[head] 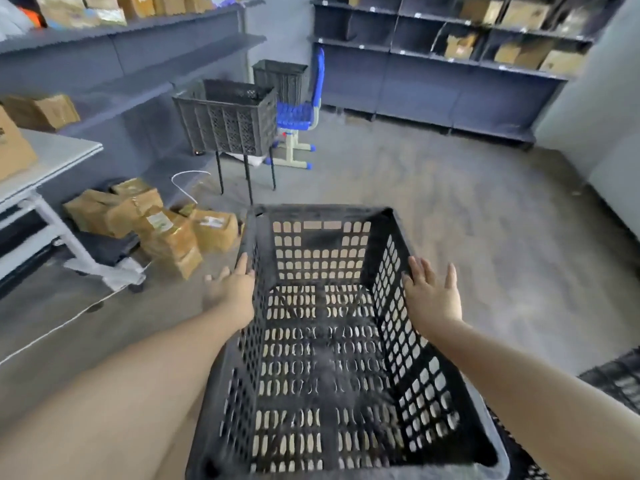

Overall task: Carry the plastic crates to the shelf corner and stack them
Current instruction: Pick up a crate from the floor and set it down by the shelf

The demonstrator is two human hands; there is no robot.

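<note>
A black perforated plastic crate (322,341) fills the lower middle of the head view, empty and tilted away from me. My left hand (232,289) lies flat against its left rim with fingers straight. My right hand (431,292) lies against the right rim, fingers spread and straight. Ahead, a second black crate (225,123) sits on a thin-legged stand near the shelf corner, and a third crate (281,79) stands behind it in the corner itself.
A blue chair (301,112) stands beside the far crates. Grey shelving (433,77) lines the back wall and the left wall. Cardboard boxes (149,223) lie on the floor at left by a white table (52,157). Another black crate edge (616,379) shows at right.
</note>
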